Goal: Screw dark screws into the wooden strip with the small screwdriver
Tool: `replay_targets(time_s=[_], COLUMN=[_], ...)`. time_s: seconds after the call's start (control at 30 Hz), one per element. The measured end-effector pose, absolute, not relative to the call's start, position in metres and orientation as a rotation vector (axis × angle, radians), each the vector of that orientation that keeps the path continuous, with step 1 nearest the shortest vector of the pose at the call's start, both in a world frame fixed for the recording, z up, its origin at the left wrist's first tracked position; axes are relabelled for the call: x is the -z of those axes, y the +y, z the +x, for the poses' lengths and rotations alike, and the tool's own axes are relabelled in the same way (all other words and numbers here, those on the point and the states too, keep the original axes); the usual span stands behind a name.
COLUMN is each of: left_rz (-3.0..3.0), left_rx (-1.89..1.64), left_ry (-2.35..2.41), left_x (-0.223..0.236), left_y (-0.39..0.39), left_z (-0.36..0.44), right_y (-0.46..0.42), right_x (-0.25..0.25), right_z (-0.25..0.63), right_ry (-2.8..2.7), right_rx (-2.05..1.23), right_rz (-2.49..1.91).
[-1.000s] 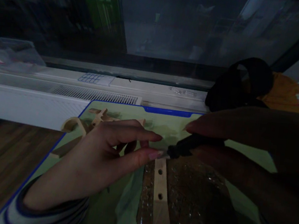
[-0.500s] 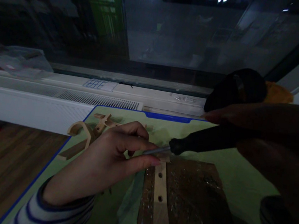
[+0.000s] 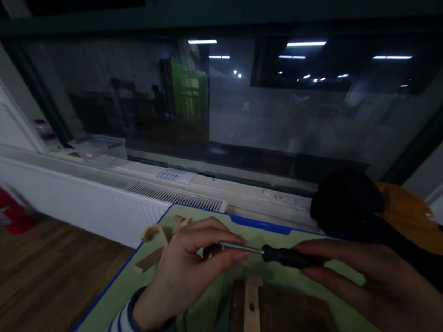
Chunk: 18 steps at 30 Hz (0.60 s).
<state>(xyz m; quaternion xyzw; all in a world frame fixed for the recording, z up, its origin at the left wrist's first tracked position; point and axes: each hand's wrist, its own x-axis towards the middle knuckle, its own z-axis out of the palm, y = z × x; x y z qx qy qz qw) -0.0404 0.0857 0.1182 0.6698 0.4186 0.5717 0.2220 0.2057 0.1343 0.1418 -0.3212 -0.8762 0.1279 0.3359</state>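
A slim, black-handled screwdriver [image 3: 265,252] with a metal shaft lies level between the hands, its long axis running left to right; the left hand [image 3: 193,260] pinches the shaft, the right hand [image 3: 377,287] grips the handle; below, a straight, pale wooden strip [image 3: 251,325] with two round holes points away from the person, crosswise to the screwdriver, its far end seemingly nearer the left fingertips; it rests on a flat, dark-brown slab [image 3: 299,318]; farther left, a curved, pale wooden piece [image 3: 148,232] lies on the green, blue-edged counter [image 3: 122,290].
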Motion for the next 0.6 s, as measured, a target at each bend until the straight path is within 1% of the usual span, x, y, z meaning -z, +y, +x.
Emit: replay_targets(time_s=[0.13, 0.23, 0.37, 0.5, 0.6], left_rz=[1.74, 1.711, 1.701, 1.702, 1.684], left_rx=[-1.712, -1.743, -1.765, -1.704, -1.619], left_ry=[1.063, 1.046, 1.033, 1.092, 1.09], left_x=[-0.131, -0.14, -0.147, -0.146, -0.139], left_y=[0.075, 0.065, 0.047, 0.025, 0.007], left_z=[-0.037, -0.033, -0.028, -0.026, -0.028], right_y=[0.117, 0.099, 0.073, 0.054, 0.041], right_x=[-0.143, -0.15, -0.159, -0.156, -0.151], right_z=[0.199, 0.194, 0.187, 0.18, 0.171], right_ry=[-2.416, -2.407, -2.422, -2.385, -2.376], right_rx=[-0.288, -0.248, -0.281, -0.304, -0.388], right_rz=[-0.765, -0.739, -0.727, -0.756, -0.724])
